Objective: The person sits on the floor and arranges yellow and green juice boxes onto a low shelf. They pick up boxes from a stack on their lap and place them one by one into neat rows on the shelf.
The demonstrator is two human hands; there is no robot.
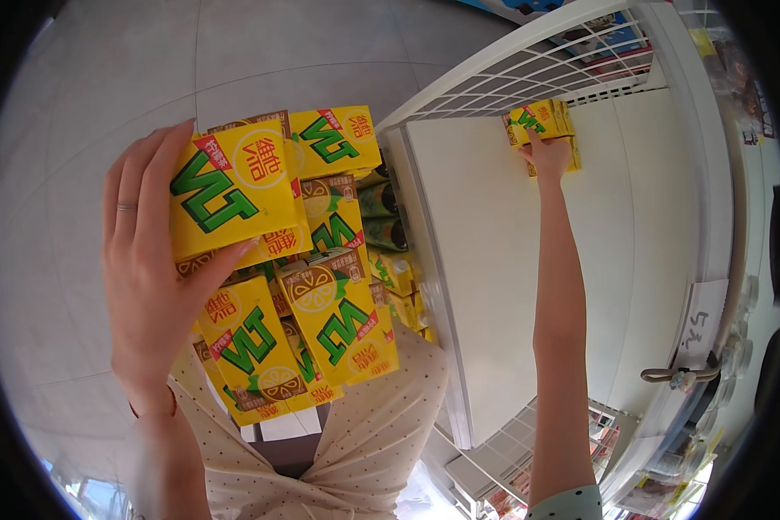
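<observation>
The right hand (549, 156) hides most of the far carton (542, 121) (grip unclear).

Six yellow drink cartons (234, 186) against the chest, one yellow carton (542, 121) on one white shelf (494, 260)

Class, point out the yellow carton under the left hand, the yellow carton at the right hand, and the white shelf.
Left yellow carton (232, 192), head view, printed face.
Right yellow carton (542, 120), head view, top front.
White shelf (485, 260), head view, bare surface.

Yellow drink cartons, two spots

We note a stacked bundle (295, 260) against the chest; one carton (542, 121) upright on the white shelf (494, 260).
</observation>
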